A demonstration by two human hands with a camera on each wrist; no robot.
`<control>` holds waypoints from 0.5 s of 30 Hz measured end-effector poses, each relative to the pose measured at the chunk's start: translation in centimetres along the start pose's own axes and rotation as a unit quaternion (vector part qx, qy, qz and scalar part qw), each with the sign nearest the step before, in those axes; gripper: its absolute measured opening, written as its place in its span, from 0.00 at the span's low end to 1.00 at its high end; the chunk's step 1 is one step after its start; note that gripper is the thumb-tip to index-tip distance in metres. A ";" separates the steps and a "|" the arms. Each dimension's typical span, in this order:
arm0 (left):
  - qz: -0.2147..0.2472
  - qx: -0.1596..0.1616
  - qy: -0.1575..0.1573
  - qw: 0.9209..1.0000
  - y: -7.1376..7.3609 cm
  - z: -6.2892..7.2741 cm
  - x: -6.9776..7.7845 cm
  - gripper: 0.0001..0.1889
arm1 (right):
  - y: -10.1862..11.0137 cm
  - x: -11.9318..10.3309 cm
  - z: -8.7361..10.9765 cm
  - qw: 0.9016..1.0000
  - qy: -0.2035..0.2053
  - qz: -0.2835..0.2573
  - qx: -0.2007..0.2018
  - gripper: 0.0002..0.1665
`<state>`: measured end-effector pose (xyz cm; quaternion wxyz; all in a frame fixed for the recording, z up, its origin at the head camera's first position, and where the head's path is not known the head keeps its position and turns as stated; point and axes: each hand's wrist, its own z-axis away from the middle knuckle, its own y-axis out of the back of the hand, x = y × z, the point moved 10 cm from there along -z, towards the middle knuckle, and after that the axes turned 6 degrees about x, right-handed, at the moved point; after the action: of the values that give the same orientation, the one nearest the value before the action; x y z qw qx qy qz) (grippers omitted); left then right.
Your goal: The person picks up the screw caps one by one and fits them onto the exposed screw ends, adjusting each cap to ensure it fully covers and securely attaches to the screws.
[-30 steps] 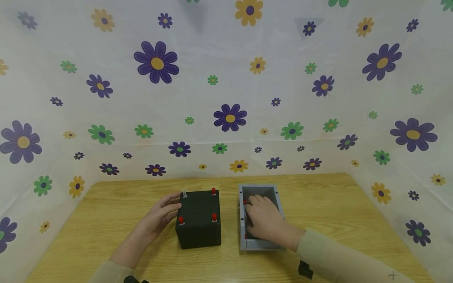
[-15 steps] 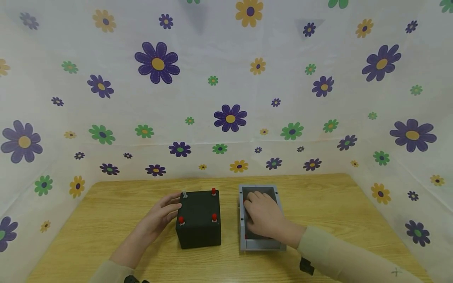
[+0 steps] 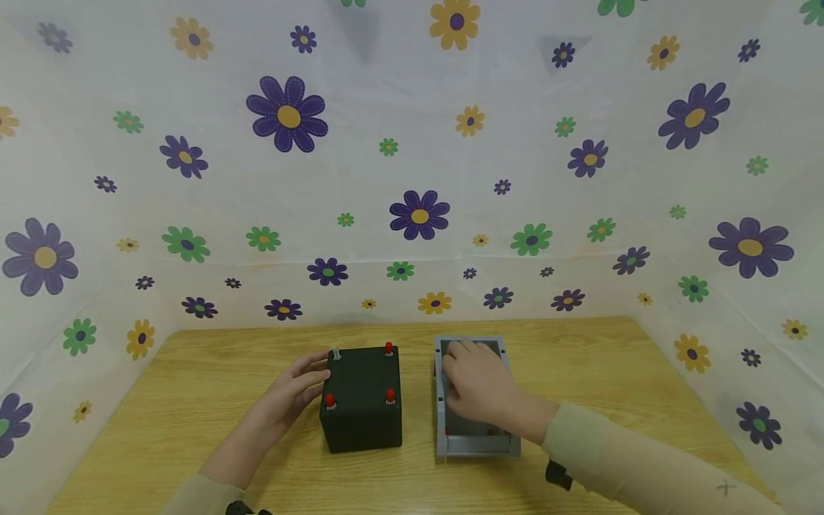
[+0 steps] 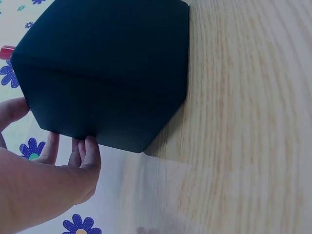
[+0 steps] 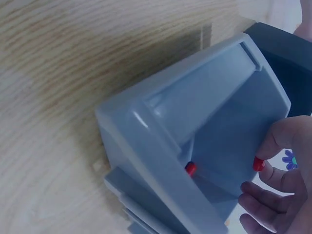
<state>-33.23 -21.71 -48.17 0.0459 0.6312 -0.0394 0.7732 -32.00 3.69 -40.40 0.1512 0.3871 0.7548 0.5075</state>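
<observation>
A black box [image 3: 360,379] stands on the table with small metal toggles at its top corners. Three toggles wear red caps [image 3: 389,395]; the back left toggle [image 3: 336,354] is bare metal. My left hand [image 3: 292,397] rests its fingers against the box's left side, also seen in the left wrist view. To the right stands a grey bin [image 3: 476,448], and my right hand [image 3: 479,383] is over its inside. In the right wrist view, thumb and index finger pinch a small red cap [image 5: 259,164]. Another red cap [image 5: 190,168] lies inside the bin.
The wooden table [image 3: 579,372] carries both the box and the bin, with a narrow gap between them. A white flower-print cloth [image 3: 412,157] hangs behind and along both sides.
My right hand has shifted slightly toward the back of the bin and risen, showing more of the bin's front floor. My left hand and the black box have stayed in place.
</observation>
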 end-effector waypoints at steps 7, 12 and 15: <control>-0.003 0.001 0.002 1.000 0.1 0.1 0.0 0.32 | 0.8 -0.4 -0.7 1.000 0.013 0.006 0.002 0.14; 0.001 0.001 0.003 1.000 0.1 0.1 0.1 0.32 | 1.3 -0.6 -1.1 1.000 0.016 0.006 0.000 0.15; 0.004 -0.001 0.001 1.000 0.1 0.1 0.1 0.32 | 1.5 -0.6 -1.3 1.000 0.014 0.007 -0.007 0.15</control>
<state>-33.20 -21.80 -48.05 0.0435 0.6304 -0.0429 0.7739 -31.76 2.67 -38.56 0.1398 0.3847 0.7504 0.5189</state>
